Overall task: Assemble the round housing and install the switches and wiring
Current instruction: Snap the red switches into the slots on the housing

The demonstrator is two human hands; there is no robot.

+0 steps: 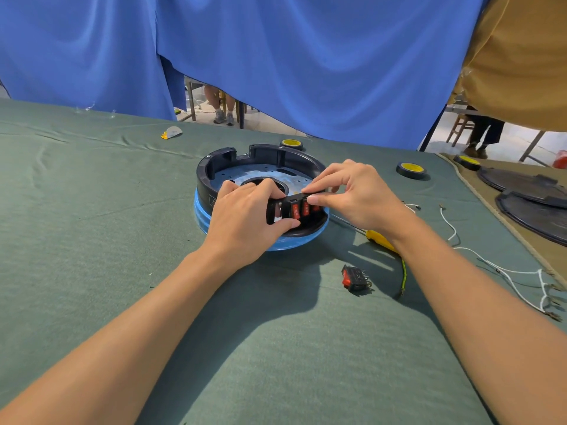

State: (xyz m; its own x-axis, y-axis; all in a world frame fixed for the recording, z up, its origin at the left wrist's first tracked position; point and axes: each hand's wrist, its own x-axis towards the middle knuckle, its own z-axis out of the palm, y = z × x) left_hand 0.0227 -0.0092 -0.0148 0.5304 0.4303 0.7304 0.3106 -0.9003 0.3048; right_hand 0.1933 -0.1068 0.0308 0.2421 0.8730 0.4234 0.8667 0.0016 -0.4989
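Note:
The round black housing [264, 154] sits on a blue film-wrapped base [202, 214] in the middle of the green table. A black switch panel [291, 208] with red rocker switches stands at the housing's near rim. My left hand [245, 222] grips the panel's left end, thumb under it. My right hand [352, 194] pinches the panel's top right edge with thumb and fingers. One loose red and black switch [356, 277] lies on the cloth in front. White wires [506, 271] and a green-yellow wire [403, 276] lie to the right.
A yellow-handled screwdriver [380, 239] lies under my right wrist. Two yellow-cored tape rolls [411, 170] [291, 144] stand behind the housing, a third [466, 162] beside dark round covers [534, 204] at the right. Blue curtains hang behind; a person's legs show through the gap.

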